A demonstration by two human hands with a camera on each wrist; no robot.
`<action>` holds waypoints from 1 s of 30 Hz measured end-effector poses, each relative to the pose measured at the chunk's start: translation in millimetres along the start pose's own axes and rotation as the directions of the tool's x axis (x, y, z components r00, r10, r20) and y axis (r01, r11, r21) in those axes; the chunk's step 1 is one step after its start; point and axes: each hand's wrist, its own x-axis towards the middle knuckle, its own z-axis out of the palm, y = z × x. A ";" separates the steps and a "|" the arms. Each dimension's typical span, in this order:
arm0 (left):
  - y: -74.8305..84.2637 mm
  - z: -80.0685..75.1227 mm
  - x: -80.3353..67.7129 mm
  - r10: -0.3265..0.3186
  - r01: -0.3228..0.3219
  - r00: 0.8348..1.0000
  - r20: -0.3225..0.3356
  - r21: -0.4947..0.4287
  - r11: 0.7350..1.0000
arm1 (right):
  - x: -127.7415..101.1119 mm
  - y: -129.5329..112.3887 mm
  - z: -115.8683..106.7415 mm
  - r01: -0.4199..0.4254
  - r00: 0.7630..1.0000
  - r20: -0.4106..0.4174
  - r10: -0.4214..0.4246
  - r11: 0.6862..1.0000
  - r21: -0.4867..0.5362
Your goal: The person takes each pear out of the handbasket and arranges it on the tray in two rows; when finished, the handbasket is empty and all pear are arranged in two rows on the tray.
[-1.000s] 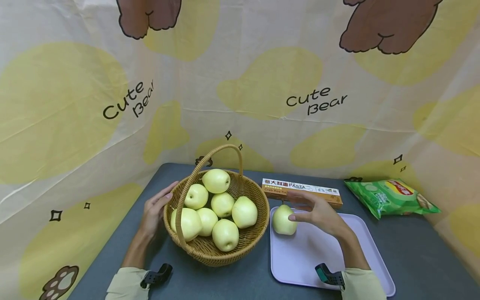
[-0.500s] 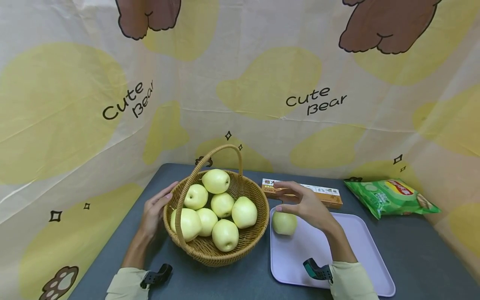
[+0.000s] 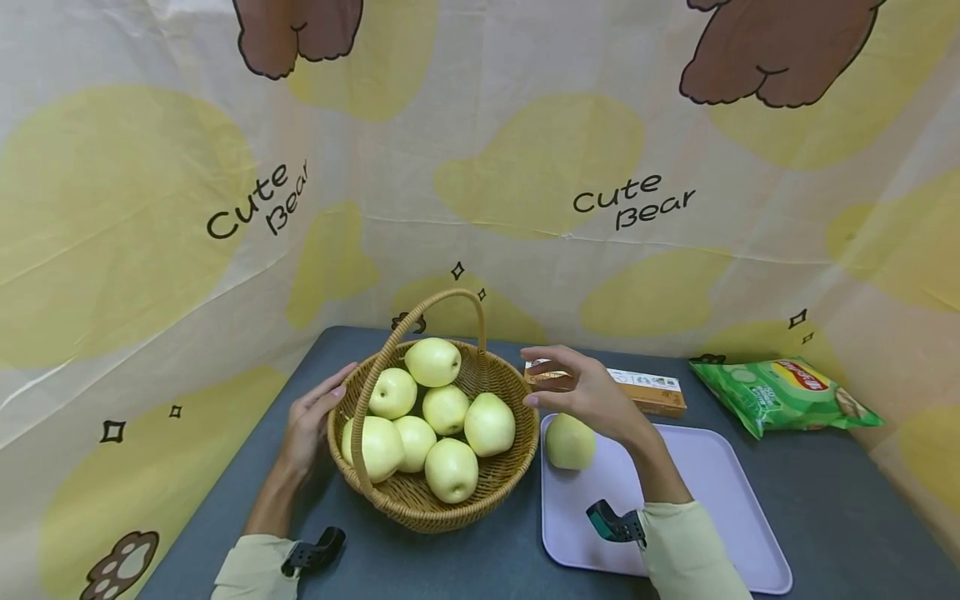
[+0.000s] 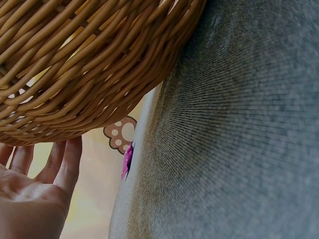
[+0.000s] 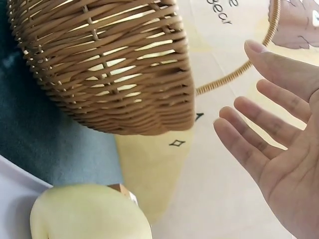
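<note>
A wicker basket (image 3: 420, 500) with a hoop handle stands on the dark table and holds several pale yellow apples (image 3: 450, 468). My left hand (image 3: 315, 417) rests flat against the basket's left wall (image 4: 75, 74), fingers straight. One more apple (image 3: 570, 442) lies at the near-left corner of a lilac tray (image 3: 705, 500). My right hand (image 3: 581, 392) hovers empty above that apple, fingers spread and relaxed, close to the basket's right rim. In the right wrist view the open palm (image 5: 279, 149) is beside the basket (image 5: 109, 64), with the apple (image 5: 84, 211) below.
A long pasta box (image 3: 645, 392) lies behind the tray. A green snack bag (image 3: 780, 392) sits at the back right. A bear-print cloth backdrop (image 3: 480, 167) closes off the table's far and left sides.
My right hand has let go of the apple on the tray and moved left and up toward the basket. The left hand and basket have stayed put.
</note>
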 end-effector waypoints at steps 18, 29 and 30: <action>-1.2 -1.2 -0.3 -0.005 0.005 1.000 0.000 0.010 1.000 | 31.2 -18.2 21.8 0.069 0.997 0.048 -0.067 0.996 -0.057; -2.0 -0.7 -0.7 -0.010 0.010 1.000 -0.003 0.032 0.999 | 46.6 -34.6 30.4 0.096 0.992 0.100 -0.083 0.986 -0.135; -2.1 -0.6 -0.6 -0.009 0.009 1.000 -0.005 0.030 1.000 | 48.1 -35.8 31.0 0.101 0.991 0.104 -0.087 0.985 -0.138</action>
